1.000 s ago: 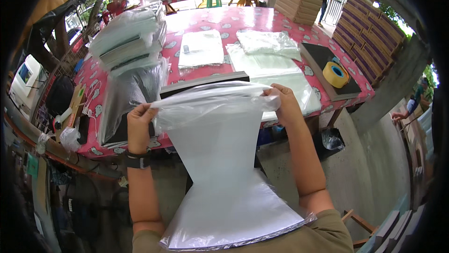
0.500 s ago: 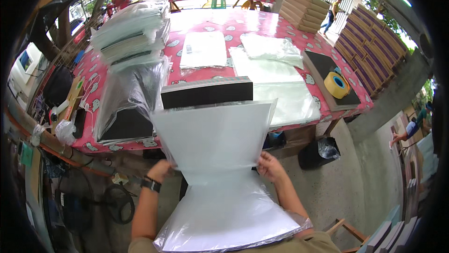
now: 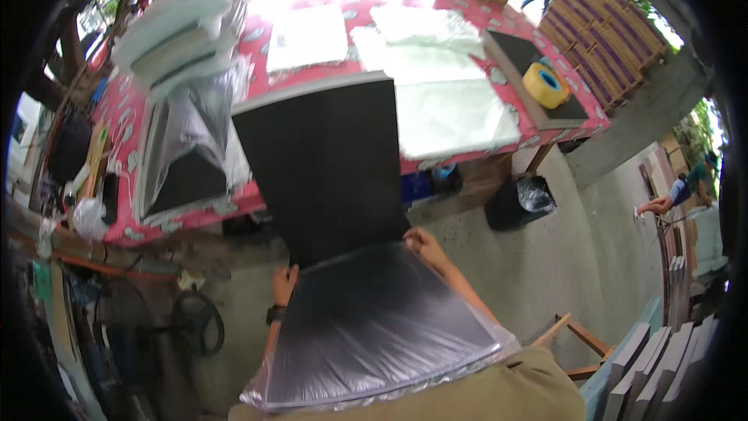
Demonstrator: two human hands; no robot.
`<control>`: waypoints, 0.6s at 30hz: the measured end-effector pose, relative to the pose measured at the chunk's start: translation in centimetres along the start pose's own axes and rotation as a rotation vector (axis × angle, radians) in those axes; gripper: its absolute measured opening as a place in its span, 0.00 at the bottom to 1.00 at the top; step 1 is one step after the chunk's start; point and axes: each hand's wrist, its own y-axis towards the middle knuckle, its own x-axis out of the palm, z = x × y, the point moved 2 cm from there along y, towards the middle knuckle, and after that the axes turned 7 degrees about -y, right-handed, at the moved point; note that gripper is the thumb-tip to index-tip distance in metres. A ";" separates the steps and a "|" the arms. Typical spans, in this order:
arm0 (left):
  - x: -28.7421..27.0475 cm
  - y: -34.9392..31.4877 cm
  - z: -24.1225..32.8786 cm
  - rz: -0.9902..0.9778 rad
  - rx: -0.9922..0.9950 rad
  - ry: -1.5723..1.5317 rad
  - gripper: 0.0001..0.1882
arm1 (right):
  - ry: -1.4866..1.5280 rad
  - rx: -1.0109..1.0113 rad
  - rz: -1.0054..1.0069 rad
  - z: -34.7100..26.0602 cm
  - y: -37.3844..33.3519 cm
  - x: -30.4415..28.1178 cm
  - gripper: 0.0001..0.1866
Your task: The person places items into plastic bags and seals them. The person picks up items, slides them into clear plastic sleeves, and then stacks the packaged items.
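A large black panel (image 3: 323, 160) slopes from my lap up toward the table, its lower part inside a clear plastic bag (image 3: 382, 327). The bag lies creased and shiny across my lap, with its mouth running across the panel between my hands. My left hand (image 3: 285, 284) is closed at the left edge of the bag's mouth, thumb on top. At the right edge, my right hand (image 3: 424, 245) pinches the bag against the panel's side. The panel's far end has a pale edge and overlaps the table's near side. Some fingers are hidden beneath the panel.
A pink patterned table (image 3: 499, 74) carries a tall plastic-wrapped stack (image 3: 175, 39), clear bags (image 3: 452, 113) and a yellow tape roll (image 3: 545, 84) on a black panel. A black bin (image 3: 520, 204) stands below. Cartons (image 3: 604, 35) and two other people are farther right.
A black face now shows on the panel and through the bag, where a pale one showed before. My view has tilted downward, and both hands still sit at the bag's sides.
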 end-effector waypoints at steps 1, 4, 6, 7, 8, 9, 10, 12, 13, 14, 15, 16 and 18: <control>0.6 -0.7 0.2 0.141 0.043 0.064 0.22 | -0.046 0.074 0.038 0.1 0.0 0.3 0.08; -0.9 -2.7 2.1 0.178 0.068 0.133 0.15 | -0.196 0.064 0.115 -1.1 -0.9 -0.2 0.11; -3.9 -3.2 3.0 0.200 0.321 0.008 0.17 | -0.283 -0.034 0.031 -6.6 -1.8 -1.9 0.15; -5.0 -4.2 4.3 0.191 0.337 -0.002 0.18 | -0.320 -0.073 -0.073 -10.2 -2.8 -2.8 0.17; -6.0 -5.2 6.4 0.161 0.360 -0.012 0.19 | -0.355 -0.180 -0.101 -12.1 -3.9 -3.4 0.19; -6.1 -5.9 6.9 0.109 0.384 -0.021 0.19 | -0.389 -0.301 -0.144 -13.7 -4.8 -3.5 0.21; -6.1 -6.3 7.5 0.053 0.413 -0.031 0.18 | -0.420 -0.436 -0.184 -14.4 -5.1 -3.3 0.22; -5.1 -6.2 7.5 -0.149 0.481 -0.054 0.15 | -0.480 -0.429 -0.266 -12.1 -4.8 -2.5 0.19; -4.6 -6.1 7.5 -0.159 0.493 -0.090 0.13 | -0.511 -0.435 -0.304 -10.6 -4.5 -1.7 0.18; -3.8 -5.7 7.3 -0.170 0.510 -0.131 0.12 | -0.467 -0.443 -0.260 -9.2 -4.2 -0.8 0.17; -3.1 -5.2 7.0 -0.188 0.539 -0.176 0.11 | -0.428 -0.449 -0.205 -7.4 -4.2 -0.1 0.15; -2.8 -4.5 7.0 -0.185 0.527 -0.151 0.11 | -0.393 -0.456 -0.145 -6.7 -4.3 0.0 0.14; -2.9 -3.8 6.1 -0.135 0.478 -0.095 0.11 | -0.444 -0.463 -0.105 -7.8 -3.3 0.8 0.13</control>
